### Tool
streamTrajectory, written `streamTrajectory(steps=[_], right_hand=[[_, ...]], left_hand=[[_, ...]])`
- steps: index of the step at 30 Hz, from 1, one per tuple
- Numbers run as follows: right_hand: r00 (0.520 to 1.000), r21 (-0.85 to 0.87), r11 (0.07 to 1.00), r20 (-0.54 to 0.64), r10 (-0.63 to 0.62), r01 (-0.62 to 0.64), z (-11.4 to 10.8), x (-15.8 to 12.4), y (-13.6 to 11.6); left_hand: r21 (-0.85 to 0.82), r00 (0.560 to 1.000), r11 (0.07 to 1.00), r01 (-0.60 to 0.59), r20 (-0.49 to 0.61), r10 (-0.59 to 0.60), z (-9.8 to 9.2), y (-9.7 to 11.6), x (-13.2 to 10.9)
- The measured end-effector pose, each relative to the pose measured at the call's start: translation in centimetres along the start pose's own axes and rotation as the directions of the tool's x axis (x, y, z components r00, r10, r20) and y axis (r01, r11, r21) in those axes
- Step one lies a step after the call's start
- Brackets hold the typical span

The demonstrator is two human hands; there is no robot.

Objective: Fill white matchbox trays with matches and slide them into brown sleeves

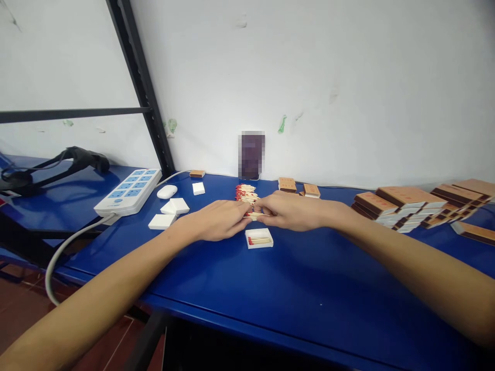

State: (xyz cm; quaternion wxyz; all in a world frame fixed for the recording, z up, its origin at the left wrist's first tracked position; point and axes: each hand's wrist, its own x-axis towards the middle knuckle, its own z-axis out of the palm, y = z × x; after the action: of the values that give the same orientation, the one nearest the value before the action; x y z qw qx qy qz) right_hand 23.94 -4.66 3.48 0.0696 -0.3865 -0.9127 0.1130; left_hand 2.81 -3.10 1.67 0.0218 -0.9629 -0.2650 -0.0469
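Above the blue table (301,293), a small bunch of matches (253,215) is held between the fingertips of the 2 hands. The long axis of this bunch is laid from left to right, nearly level, and the red heads are pointed to the left. By the left hand (222,220), the bunch is pinched at the head end, with the thumb and fingers almost closed. By the right hand (284,210), the other end is gripped with bent fingers; how firmly it is pressed cannot be told.

Just behind the hands, a match pile (246,192) is seen, its red heads mostly turned to the left. In front of the hands, a white tray (260,245) is placed, and inside it a few loose sticks (261,240) are laid lengthwise, also with heads to the left. To the right, matchboxes (410,196) are stacked. To the left, a power strip (129,191) is seen.
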Motion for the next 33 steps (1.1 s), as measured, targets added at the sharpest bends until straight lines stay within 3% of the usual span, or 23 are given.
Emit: streamTrajectory(steps=[6,13,22,33], right_hand=[[0.957,0.185,0.975,0.281,0.071,-0.127,-2.0,-1.3,-1.6],[0.921,0.185,0.969,0.380,0.086,-0.167,-1.4,-0.8,-2.0],[0.937,0.056,0.990,0.334,0.105,-0.131,-1.5,-1.0,-1.6],[0.984,0.014,1.000,0.180,0.016,-0.019,-0.9,-0.5,-2.4]], left_hand=[[-0.232,0.994,0.969,-0.087,0.050,0.101,-0.5,1.3,-0.5],[-0.242,0.995,0.965,-0.101,-0.007,0.103,-0.2,1.0,-0.5],[-0.191,0.993,0.975,-0.117,-0.046,0.110,0.0,0.7,-0.7],[-0.180,0.989,0.976,-0.127,-0.096,0.111,0.0,0.3,-0.5]])
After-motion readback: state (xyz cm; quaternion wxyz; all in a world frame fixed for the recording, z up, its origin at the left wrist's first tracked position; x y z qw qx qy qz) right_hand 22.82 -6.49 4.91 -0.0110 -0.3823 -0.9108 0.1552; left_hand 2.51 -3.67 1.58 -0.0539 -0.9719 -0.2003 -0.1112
